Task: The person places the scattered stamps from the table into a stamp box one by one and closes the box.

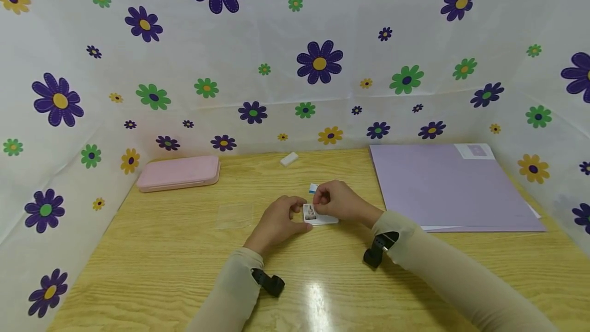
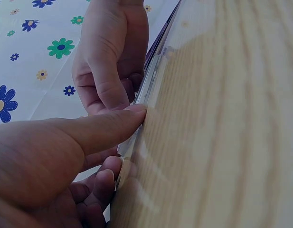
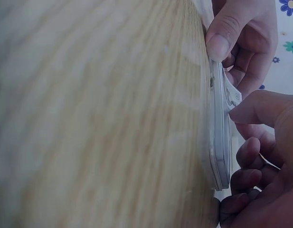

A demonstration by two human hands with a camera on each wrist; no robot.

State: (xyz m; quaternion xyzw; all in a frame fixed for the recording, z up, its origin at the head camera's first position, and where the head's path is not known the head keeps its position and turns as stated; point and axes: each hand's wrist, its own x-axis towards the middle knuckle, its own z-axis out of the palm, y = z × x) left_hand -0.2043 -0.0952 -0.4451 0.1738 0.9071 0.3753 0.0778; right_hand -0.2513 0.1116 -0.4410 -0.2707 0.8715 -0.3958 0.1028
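Note:
A flat white phone-like slab [image 1: 329,220] with rounded corners lies on the table between the hands. On its left part is a small picture sticker [image 1: 309,212] with a white border; the right wrist view shows its scalloped edge lifting from the surface. My left hand [image 1: 278,221] holds the slab's left end, thumb at the near edge and fingers at the far side. Over the slab, my right hand [image 1: 344,203] pinches the sticker's right side between thumb and index finger, its other fingers curled.
A blue-and-white piece [image 1: 313,188] lies just behind the right hand. Farther back is a white block [image 1: 289,159]. A pink case [image 1: 180,172] sits back left, a clear sheet [image 1: 234,216] left of the hands, and a large purple folder [image 1: 447,188] at right.

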